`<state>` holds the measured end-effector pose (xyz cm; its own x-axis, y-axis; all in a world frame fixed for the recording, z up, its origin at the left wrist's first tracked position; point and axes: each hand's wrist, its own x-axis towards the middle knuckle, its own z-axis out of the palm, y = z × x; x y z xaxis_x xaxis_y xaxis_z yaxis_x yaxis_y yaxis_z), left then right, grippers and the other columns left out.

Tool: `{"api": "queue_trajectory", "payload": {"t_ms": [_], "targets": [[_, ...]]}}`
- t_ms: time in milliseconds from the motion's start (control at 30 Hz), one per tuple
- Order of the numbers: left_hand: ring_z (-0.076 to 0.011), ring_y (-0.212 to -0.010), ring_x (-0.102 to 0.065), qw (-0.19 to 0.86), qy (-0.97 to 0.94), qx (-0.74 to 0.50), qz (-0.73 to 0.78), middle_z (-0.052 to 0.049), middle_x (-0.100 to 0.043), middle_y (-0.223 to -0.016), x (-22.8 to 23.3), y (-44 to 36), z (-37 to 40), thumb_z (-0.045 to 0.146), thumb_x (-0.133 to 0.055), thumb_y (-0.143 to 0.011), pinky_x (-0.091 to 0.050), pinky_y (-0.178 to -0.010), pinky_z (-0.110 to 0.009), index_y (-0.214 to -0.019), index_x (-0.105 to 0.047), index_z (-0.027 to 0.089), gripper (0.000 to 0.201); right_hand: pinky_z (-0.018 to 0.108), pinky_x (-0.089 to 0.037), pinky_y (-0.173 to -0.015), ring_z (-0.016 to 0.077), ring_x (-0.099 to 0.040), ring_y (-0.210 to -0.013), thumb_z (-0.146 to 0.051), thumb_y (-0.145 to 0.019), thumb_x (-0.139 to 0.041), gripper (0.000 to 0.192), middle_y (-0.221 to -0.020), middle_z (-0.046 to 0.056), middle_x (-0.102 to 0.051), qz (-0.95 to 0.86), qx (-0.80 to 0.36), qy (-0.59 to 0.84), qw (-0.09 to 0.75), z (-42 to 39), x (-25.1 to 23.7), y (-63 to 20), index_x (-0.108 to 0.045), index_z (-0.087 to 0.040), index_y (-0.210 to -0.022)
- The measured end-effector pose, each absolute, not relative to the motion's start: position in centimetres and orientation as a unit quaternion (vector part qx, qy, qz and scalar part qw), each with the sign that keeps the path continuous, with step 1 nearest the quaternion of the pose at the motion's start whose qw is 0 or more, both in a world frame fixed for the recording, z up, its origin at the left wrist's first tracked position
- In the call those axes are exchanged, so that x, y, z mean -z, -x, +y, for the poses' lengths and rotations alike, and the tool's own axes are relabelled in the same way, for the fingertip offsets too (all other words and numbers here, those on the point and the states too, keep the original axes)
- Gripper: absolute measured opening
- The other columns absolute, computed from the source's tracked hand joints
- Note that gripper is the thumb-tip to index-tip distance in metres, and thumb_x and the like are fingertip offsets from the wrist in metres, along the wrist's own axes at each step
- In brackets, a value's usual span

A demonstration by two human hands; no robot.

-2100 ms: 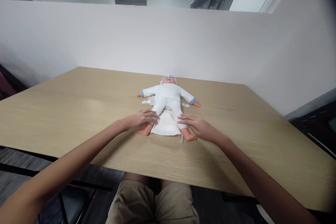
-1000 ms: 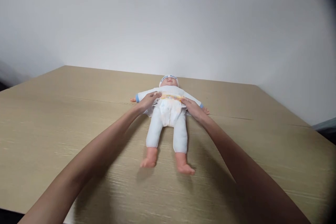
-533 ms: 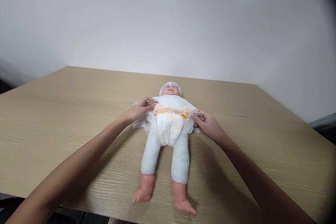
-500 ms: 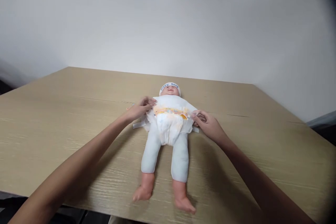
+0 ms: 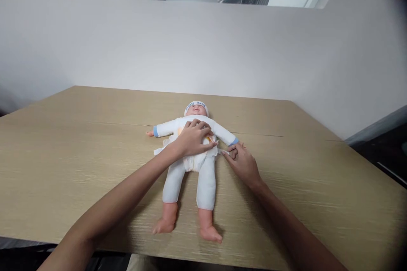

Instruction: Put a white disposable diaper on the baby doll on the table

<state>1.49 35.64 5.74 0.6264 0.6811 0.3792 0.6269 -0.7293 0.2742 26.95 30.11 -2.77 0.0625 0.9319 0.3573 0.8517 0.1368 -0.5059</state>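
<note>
Wooden table (image 5: 79,144) — doll (image 5: 190,165) under hands

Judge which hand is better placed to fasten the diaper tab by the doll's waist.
Right, probably. The right hand already pinches the tab at that side of the diaper, while the left hand lies flat across the doll, holding the front down.

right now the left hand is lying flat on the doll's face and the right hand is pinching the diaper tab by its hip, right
Not quite. The left hand lies flat on the doll's belly, over the diaper, not on its face; the head view shows the face uncovered above the fingers. The rest holds: the right hand pinches the diaper tab beside the doll's hip.
</note>
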Motion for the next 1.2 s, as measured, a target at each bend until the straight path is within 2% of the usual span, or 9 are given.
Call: {"api": "queue_trajectory", "payload": {"t_ms": [167,300,433,667,833,967,1033,1100,1200], "targets": [[-0.0380,-0.130,-0.053,0.060,-0.888,-0.242,0.386,-0.007,-0.070,-0.137,-4.9,-1.4,35.6,0.068,-0.075,-0.088,-0.044,-0.110,-0.056,-0.129,-0.074,0.029,0.056,0.031,-0.036,-0.061,0.0195,-0.057,-0.061,-0.065,-0.087,-0.069,0.041,-0.066,-0.003,-0.061,-0.653,-0.170,0.672,0.305,30.3,2.5,-27.3,-0.058,-0.026,-0.083],[-0.0386,-0.130,-0.051,0.062,-0.885,-0.236,0.397,-0.006,-0.069,-0.139,-5.0,-1.6,35.4,0.063,-0.081,-0.082,-0.044,-0.109,-0.056,-0.130,-0.073,0.030,0.059,0.031,-0.029,-0.058,0.0167,-0.047,-0.058,-0.069,-0.089,-0.063,0.050,-0.061,-0.003,-0.052,-0.661,-0.220,0.653,0.298,30.2,2.1,-27.5,-0.052,-0.026,-0.068],[-0.0382,-0.126,-0.053,0.049,-0.882,-0.226,0.411,-0.007,-0.069,-0.136,-5.3,-1.8,35.2,0.062,-0.083,-0.079,-0.045,-0.107,-0.056,-0.131,-0.073,0.029,0.062,0.030,-0.034,-0.062,0.0164,-0.045,-0.064,-0.072,-0.090,-0.059,0.052,-0.066,-0.004,-0.046,-0.654,-0.313,0.585,0.364,30.4,0.9,-27.9,-0.054,-0.024,-0.070],[-0.0386,-0.127,-0.052,0.050,-0.878,-0.235,0.415,-0.008,-0.069,-0.135,-5.1,-2.0,35.2,0.062,-0.083,-0.079,-0.045,-0.108,-0.056,-0.128,-0.073,0.029,0.060,0.030,-0.037,-0.065,0.0163,-0.042,-0.068,-0.061,-0.093,-0.058,0.044,-0.067,-0.004,-0.043,-0.663,-0.332,0.545,0.391,32.2,-3.0,-24.5,-0.050,-0.025,-0.070],[-0.0422,-0.133,-0.050,0.116,-0.879,-0.249,0.389,-0.008,-0.067,-0.143,-5.0,-1.2,36.1,0.062,-0.086,-0.077,-0.043,-0.113,-0.062,-0.129,-0.071,0.029,0.063,0.030,-0.042,-0.063,0.0170,-0.048,-0.067,-0.061,-0.093,-0.056,0.041,-0.068,-0.003,-0.051,-0.672,-0.347,0.532,0.379,34.1,-3.3,-20.7,-0.051,-0.025,-0.073],[-0.0370,-0.140,-0.054,0.249,-0.879,-0.264,0.309,-0.007,-0.067,-0.147,-5.9,1.6,36.8,0.058,-0.076,-0.092,-0.045,-0.117,-0.056,-0.144,-0.061,0.031,0.061,0.032,-0.047,-0.066,0.0185,-0.054,-0.070,-0.058,-0.097,-0.057,0.038,-0.073,-0.002,-0.056,-0.682,-0.307,0.533,0.396,33.6,-2.8,-19.8,-0.054,-0.025,-0.079],[-0.0322,-0.132,-0.062,0.299,-0.864,-0.280,0.293,-0.008,-0.067,-0.148,-6.1,3.1,36.8,0.054,-0.067,-0.100,-0.052,-0.111,-0.048,-0.148,-0.059,0.029,0.055,0.034,-0.052,-0.071,0.0200,-0.058,-0.074,-0.053,-0.098,-0.060,0.032,-0.081,0.001,-0.062,-0.699,-0.240,0.530,0.416,32.6,-2.7,-19.9,-0.058,-0.025,-0.084],[-0.0306,-0.129,-0.066,0.310,-0.848,-0.306,0.301,-0.009,-0.066,-0.150,-5.8,4.0,36.5,0.052,-0.062,-0.104,-0.055,-0.107,-0.045,-0.150,-0.058,0.028,0.052,0.038,-0.058,-0.082,0.0242,-0.066,-0.091,-0.046,-0.100,-0.063,0.022,-0.101,0.007,-0.070,-0.718,-0.184,0.507,0.440,31.4,-2.6,-20.2,-0.064,-0.025,-0.096],[-0.0312,-0.142,-0.059,0.300,-0.839,-0.343,0.298,-0.009,-0.063,-0.155,-4.7,4.4,36.1,0.050,-0.059,-0.107,-0.049,-0.119,-0.049,-0.152,-0.056,0.029,0.051,0.045,-0.059,-0.102,0.0293,-0.066,-0.127,-0.038,-0.103,-0.062,0.018,-0.133,0.012,-0.070,-0.740,-0.174,0.458,0.461,29.9,-2.0,-20.3,-0.067,-0.026,-0.115]]}}
